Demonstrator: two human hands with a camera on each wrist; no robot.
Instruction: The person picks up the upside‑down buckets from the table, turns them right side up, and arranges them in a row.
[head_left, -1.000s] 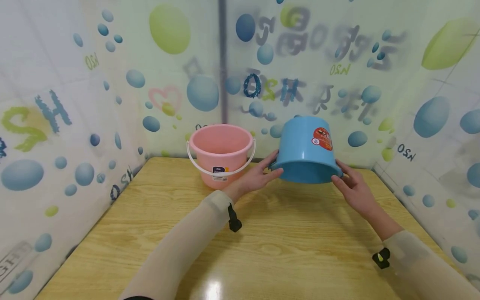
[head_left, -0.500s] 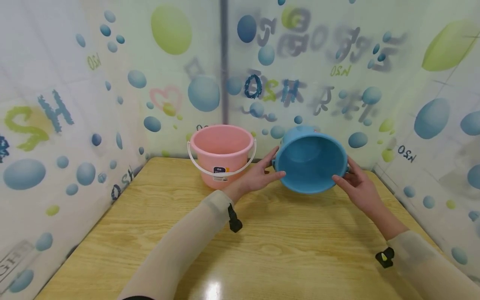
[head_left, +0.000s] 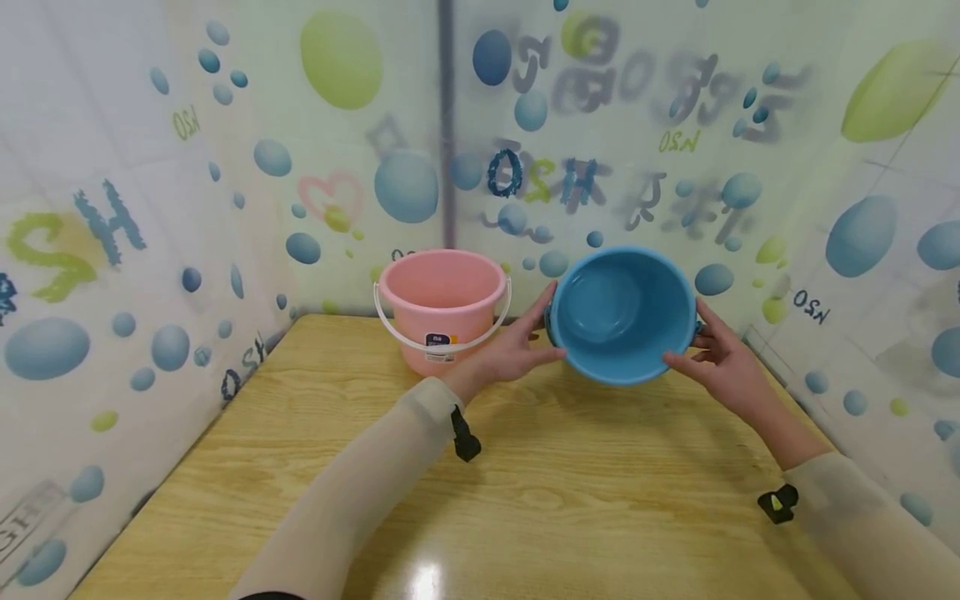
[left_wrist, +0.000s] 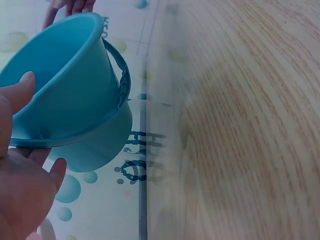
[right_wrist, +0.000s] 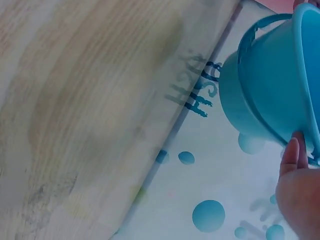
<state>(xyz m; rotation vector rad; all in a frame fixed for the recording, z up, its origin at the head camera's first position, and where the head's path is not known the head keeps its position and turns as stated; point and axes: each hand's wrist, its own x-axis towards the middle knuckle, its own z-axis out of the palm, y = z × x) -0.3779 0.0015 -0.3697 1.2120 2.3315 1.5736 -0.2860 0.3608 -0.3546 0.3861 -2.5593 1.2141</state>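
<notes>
A blue plastic bucket is held tilted above the back right of the table, its open mouth facing the head camera. My left hand grips the left side of its rim, thumb at the front edge and fingers behind. On the opposite side my right hand grips the rim in the same way. In the left wrist view the bucket's blue handle hangs down around the outside of its body. A pink bucket stands upright to the left, its white handle lowered across its front; my left wrist overlaps its lower right side.
The wood-grain table reaches back to walls covered with a bubble-patterned sheet. Patterned walls also stand close on the left and right. A light glare spot lies near the table's front.
The blue bucket has tipped from nearly upside down, label outward, until its mouth faces me and its inner bottom shows. Both hands stay on its rim. The pink bucket has not moved.
</notes>
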